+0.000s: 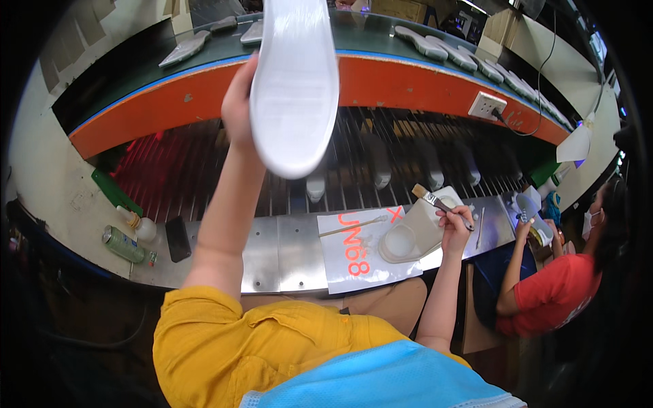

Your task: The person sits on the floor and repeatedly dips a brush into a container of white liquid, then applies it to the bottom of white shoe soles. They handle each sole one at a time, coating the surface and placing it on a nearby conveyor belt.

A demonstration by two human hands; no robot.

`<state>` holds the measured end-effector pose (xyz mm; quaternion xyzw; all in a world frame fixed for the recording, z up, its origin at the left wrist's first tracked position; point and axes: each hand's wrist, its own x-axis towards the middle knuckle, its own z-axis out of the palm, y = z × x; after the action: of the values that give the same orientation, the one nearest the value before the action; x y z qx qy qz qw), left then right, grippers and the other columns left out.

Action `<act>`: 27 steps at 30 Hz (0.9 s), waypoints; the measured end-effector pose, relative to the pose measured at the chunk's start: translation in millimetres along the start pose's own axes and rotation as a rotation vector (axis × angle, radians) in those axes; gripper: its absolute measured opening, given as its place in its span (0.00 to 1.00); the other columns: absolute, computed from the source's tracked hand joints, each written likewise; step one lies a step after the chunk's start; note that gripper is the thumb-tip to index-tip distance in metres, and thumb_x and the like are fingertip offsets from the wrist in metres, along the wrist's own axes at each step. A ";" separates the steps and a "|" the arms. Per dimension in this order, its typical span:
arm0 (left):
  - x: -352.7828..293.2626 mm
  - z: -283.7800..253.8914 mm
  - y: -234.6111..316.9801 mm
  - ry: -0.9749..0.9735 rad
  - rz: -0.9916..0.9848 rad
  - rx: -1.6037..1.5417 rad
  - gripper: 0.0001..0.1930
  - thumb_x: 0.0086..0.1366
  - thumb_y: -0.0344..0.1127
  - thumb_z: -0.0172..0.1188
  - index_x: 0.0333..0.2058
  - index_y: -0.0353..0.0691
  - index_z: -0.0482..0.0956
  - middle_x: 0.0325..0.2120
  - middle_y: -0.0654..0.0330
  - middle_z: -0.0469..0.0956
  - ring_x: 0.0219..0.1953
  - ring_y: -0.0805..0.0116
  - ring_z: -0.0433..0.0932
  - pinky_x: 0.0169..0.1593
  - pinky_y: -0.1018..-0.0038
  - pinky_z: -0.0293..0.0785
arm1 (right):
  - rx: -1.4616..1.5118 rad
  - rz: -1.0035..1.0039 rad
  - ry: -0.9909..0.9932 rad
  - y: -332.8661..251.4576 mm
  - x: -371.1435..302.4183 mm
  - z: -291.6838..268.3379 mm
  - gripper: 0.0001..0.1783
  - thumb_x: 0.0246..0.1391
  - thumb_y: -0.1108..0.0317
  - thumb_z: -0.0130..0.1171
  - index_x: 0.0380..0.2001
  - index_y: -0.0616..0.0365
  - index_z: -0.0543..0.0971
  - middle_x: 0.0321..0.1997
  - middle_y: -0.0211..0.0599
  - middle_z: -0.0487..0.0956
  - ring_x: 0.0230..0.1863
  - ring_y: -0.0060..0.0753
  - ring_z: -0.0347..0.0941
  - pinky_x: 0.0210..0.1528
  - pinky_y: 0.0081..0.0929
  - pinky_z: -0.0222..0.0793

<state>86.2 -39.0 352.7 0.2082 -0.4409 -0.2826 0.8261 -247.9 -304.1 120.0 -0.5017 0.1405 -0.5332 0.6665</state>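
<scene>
Lifted high in front of me is a white shoe sole (296, 102), gripped along its left edge by my left hand (239, 105); the fingers behind it are hidden. My right hand (456, 230) is closed round the dark handle of a flat paintbrush (432, 198), its tan bristles pointing left. Just below the brush sits an off-white container (425, 230) with a round cup of whitish liquid (398, 243). It rests partly on a white sheet (340, 268) with red marks, where a thin stick with a pale tip (354, 226) also lies.
Beyond the metal ledge (262, 255), several soles ride on a rod conveyor (354, 163). More soles (462, 57) line the raised green belt (367, 37) behind an orange rail (401, 80) with a socket (487, 105). A phone (178, 239) and bottle (122, 243) lie left; a red-shirted person (554, 292) works right.
</scene>
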 end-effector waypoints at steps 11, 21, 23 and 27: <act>216.8 23.6 -48.4 0.222 0.246 0.304 0.23 0.70 0.32 0.52 0.61 0.30 0.70 0.59 0.46 0.73 0.64 0.53 0.71 0.68 0.57 0.66 | 0.061 -0.005 -0.018 4.5 -8.1 -5.1 0.05 0.51 0.83 0.56 0.33 0.63 0.74 0.28 0.44 0.80 0.28 0.38 0.82 0.28 0.23 0.74; 282.3 84.5 -207.2 -0.396 -0.261 1.740 0.35 0.46 0.54 0.78 0.47 0.32 0.85 0.47 0.43 0.83 0.49 0.53 0.83 0.56 0.65 0.77 | -0.057 -0.059 -0.015 5.2 -12.9 -1.6 0.05 0.51 0.82 0.57 0.32 0.63 0.75 0.28 0.45 0.82 0.30 0.36 0.83 0.28 0.22 0.74; 286.8 79.9 -208.2 -0.190 -0.077 1.615 0.29 0.47 0.51 0.78 0.41 0.33 0.85 0.41 0.48 0.85 0.43 0.57 0.84 0.49 0.66 0.79 | -0.071 -0.052 -0.013 4.3 -14.6 -1.3 0.05 0.51 0.81 0.58 0.32 0.62 0.75 0.28 0.46 0.82 0.29 0.35 0.82 0.28 0.23 0.74; 236.9 85.2 -174.8 0.028 0.213 0.660 0.19 0.59 0.33 0.73 0.45 0.32 0.77 0.50 0.49 0.79 0.43 0.64 0.83 0.47 0.73 0.82 | -0.143 -0.035 -0.029 1.1 -18.4 1.4 0.07 0.50 0.78 0.58 0.34 0.62 0.74 0.31 0.51 0.84 0.25 0.31 0.80 0.29 0.23 0.74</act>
<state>71.5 -332.9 438.4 0.4207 -0.5163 -0.0342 0.7452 -253.4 -287.8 113.3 -0.5581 0.1599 -0.5261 0.6214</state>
